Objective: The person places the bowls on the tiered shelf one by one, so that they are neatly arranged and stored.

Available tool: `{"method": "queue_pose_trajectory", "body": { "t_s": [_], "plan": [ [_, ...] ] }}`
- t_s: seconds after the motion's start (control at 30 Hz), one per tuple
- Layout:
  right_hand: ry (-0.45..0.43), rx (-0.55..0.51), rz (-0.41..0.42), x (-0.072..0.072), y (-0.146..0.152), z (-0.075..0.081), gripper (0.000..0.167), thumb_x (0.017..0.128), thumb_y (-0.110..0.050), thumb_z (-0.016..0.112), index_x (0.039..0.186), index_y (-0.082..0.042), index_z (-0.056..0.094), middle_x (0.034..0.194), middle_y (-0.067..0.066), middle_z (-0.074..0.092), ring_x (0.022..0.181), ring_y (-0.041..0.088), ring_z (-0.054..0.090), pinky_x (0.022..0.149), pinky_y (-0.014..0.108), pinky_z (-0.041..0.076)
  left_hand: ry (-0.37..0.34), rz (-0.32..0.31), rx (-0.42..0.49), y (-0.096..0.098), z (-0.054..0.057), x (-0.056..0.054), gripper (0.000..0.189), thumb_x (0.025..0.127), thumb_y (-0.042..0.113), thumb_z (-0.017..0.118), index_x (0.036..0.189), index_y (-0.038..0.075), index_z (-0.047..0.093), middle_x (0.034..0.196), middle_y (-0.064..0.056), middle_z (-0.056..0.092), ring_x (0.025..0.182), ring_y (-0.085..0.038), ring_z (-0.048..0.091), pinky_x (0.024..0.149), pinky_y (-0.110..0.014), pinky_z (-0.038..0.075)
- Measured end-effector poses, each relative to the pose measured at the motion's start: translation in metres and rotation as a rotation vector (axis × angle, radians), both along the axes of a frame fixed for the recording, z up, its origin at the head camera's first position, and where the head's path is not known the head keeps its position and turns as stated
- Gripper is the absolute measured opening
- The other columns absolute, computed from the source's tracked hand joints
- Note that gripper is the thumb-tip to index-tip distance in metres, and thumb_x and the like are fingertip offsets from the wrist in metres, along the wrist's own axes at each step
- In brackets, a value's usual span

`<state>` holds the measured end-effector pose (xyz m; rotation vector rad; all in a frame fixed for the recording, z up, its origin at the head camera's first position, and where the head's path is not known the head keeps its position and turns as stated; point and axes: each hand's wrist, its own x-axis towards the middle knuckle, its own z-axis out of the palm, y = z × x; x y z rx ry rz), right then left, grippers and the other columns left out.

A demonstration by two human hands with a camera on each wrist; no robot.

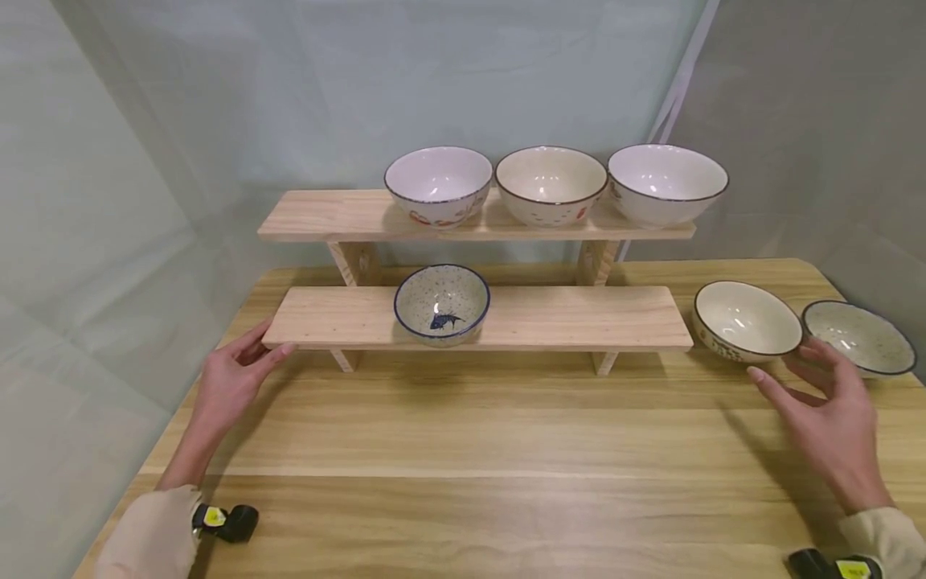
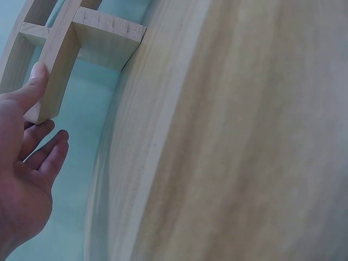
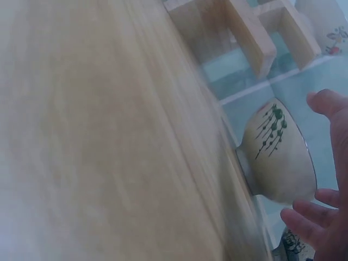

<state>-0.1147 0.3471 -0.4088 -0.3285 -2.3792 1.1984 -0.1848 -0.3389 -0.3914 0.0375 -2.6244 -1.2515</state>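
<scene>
My left hand (image 1: pixel 233 375) holds the left end of the lower board of a two-step wooden shelf (image 1: pixel 325 320). In the left wrist view, the thumb lies against the board's edge (image 2: pixel 56 81) and the fingers curl at its end. My right hand (image 1: pixel 832 410) is spread beside a cream bowl (image 1: pixel 748 318) with a dark rim, which stands on the table. The right wrist view shows green beaded sprigs on that bowl (image 3: pixel 283 157); the fingers are near its rim, and whether they touch it I cannot tell. Behind this hand sits a speckled blue-rimmed bowl (image 1: pixel 861 338).
On the upper board are a white bowl (image 1: pixel 439 181), a cream bowl (image 1: pixel 551 181) and another white bowl (image 1: pixel 667 181). A speckled bowl with a blue fish (image 1: pixel 441 301) stands on the lower board. The wooden table (image 1: pixel 463 450) extends in front; pale cloth (image 1: pixel 463 80) hangs behind.
</scene>
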Motion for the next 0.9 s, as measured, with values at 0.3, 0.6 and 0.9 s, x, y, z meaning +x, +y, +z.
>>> {"method": "queue_pose_trajectory", "body": {
  "t_s": [0.3, 0.6, 0.9],
  "plan": [
    [-0.058, -0.003, 0.002, -0.006, 0.004, -0.003, 0.088, 0.095, -0.018, 0.077, 0.164, -0.005, 0.024, 0.159, 0.026, 0.033, 0.136, 0.013, 0.045, 0.08, 0.001, 0.041, -0.009, 0.004, -0.001, -0.001, 0.0, -0.002, 0.071, 0.101, 0.037, 0.069, 0.157, 0.001, 0.042, 0.145, -0.03, 0.053, 0.127, -0.03, 0.057, 0.079, -0.004, 0.044],
    [-0.087, -0.026, 0.011, -0.009, 0.007, -0.004, 0.091, 0.095, -0.02, 0.077, 0.165, -0.005, 0.02, 0.162, 0.027, 0.029, 0.144, 0.022, 0.04, 0.082, 0.001, 0.04, 0.003, -0.007, 0.014, -0.001, -0.001, -0.003, 0.07, 0.101, 0.036, 0.071, 0.156, 0.003, 0.044, 0.144, -0.028, 0.054, 0.124, -0.018, 0.059, 0.08, -0.005, 0.045],
    [-0.075, -0.033, 0.011, -0.017, 0.008, -0.004, 0.091, 0.094, -0.018, 0.079, 0.163, -0.003, 0.022, 0.159, 0.028, 0.032, 0.14, 0.02, 0.044, 0.083, 0.003, 0.042, -0.009, 0.004, 0.006, 0.0, -0.001, -0.001, 0.071, 0.101, 0.037, 0.069, 0.156, 0.001, 0.043, 0.144, -0.029, 0.054, 0.127, -0.027, 0.058, 0.079, -0.005, 0.045]
  ]
}}
